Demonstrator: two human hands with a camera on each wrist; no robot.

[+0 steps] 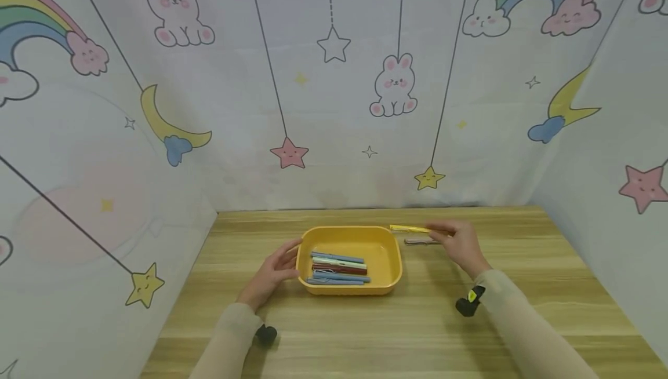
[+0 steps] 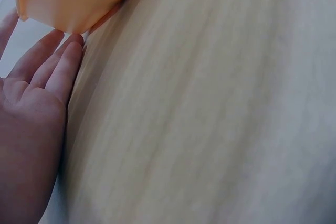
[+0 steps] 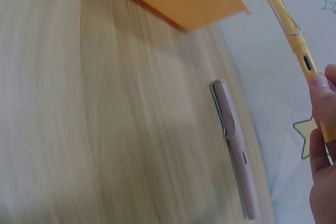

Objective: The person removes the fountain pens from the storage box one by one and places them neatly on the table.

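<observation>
Pinching a yellow pen [image 1: 409, 229] jutting leftward, the right hand [image 1: 461, 246] is opposite the loosely extended left hand [image 1: 268, 274].

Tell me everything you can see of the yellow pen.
The yellow pen is slim and capped, with a silvery wire clip along its cap and a small dark oval window in the barrel. It looks like smooth plastic with a metal clip. The right hand pinches the barrel, seemingly above the table, with the cap end pointing toward the tray. The fingers partly hide the barrel.
</observation>
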